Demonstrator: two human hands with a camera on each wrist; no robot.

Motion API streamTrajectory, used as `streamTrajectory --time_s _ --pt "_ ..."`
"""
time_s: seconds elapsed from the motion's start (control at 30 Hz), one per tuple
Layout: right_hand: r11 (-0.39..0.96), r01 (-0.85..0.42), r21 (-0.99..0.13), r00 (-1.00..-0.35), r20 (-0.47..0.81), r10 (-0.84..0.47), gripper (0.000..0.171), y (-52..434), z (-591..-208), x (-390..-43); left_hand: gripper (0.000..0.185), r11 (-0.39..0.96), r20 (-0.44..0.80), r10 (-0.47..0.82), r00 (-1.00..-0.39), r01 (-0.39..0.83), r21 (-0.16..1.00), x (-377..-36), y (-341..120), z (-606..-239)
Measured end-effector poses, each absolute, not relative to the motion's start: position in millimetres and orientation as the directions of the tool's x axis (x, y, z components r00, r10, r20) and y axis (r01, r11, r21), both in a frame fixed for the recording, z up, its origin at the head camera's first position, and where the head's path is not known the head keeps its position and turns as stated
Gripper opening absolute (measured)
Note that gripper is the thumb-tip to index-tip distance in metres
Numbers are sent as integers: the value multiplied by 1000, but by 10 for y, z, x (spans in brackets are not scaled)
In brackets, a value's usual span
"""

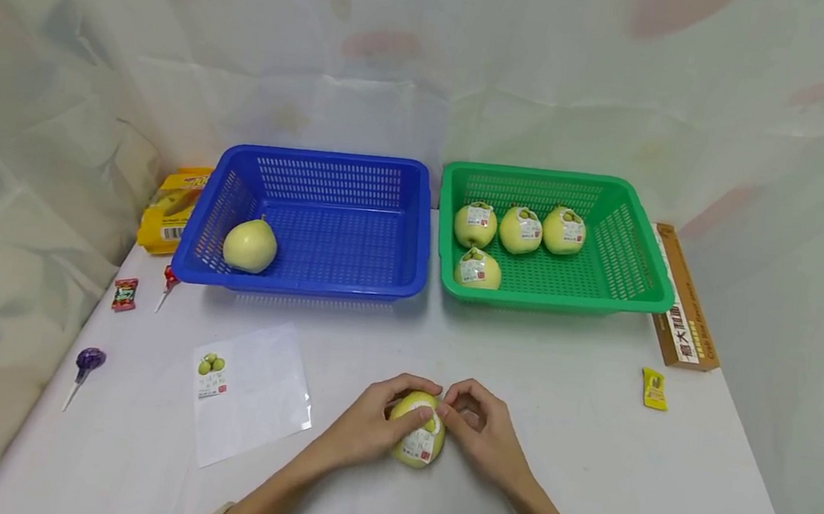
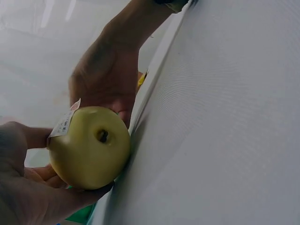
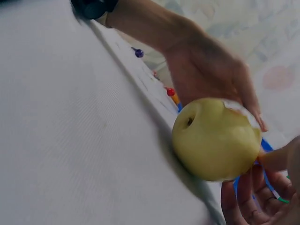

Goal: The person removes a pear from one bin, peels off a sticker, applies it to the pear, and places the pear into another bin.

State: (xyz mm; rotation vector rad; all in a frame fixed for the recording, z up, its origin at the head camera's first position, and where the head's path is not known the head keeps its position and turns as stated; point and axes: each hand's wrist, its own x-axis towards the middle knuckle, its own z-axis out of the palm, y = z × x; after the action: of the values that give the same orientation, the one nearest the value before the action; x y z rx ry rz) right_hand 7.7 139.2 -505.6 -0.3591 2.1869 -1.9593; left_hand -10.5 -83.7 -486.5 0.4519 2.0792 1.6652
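Note:
Near the table's front, my left hand point(image 1: 372, 422) grips a pale yellow pear point(image 1: 402, 450) from its left side, thumb lying over the label point(image 1: 419, 440) stuck on its skin. My right hand point(image 1: 487, 437) is at the pear's upper right, its thumb and bent fingers touching the fruit by the label's edge. In the left wrist view, the pear's point(image 2: 89, 150) hollow end faces the camera and one label corner stands up from the skin. To the left lies a clear sheet point(image 1: 258, 392) with one fruit label point(image 1: 212, 378) on it.
A blue basket point(image 1: 414, 232) holds one unlabelled pear point(image 1: 251, 245). Beside it, a green basket point(image 1: 633, 230) has several labelled pears point(image 1: 520, 230). Lollipops point(image 1: 90, 359), a red candy point(image 1: 125, 294) and a yellow packet point(image 1: 168, 215) lie left; a brown box point(image 1: 688, 319) and yellow candy point(image 1: 654, 390) lie right.

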Motion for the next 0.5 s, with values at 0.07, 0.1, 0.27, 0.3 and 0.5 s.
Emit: streamTrajectory --time_s 0.07,0.1,0.27,0.3,0.5 --pt "119 -43 -992 -960 9 -279 11 1381 -5046 80 31 217 -127 500 -857 -17 976 -115 -838 -4867" --pt "126 -48 -991 -960 11 -280 13 1379 -5047 86 30 216 -128 494 -860 -21 976 -119 -839 -4865" --pt "142 -155 -978 -933 97 -348 32 1388 -5079 119 31 207 -138 478 -868 -41 977 -135 -849 -4857" --pt "144 -183 -972 -924 121 -362 37 1394 -5084 121 32 204 -136 480 -867 -40 978 -137 -850 -4855" --pt "199 -299 -933 -886 194 -422 57 1427 -5066 125 33 215 -152 497 -854 -49 975 -127 -862 -4837"
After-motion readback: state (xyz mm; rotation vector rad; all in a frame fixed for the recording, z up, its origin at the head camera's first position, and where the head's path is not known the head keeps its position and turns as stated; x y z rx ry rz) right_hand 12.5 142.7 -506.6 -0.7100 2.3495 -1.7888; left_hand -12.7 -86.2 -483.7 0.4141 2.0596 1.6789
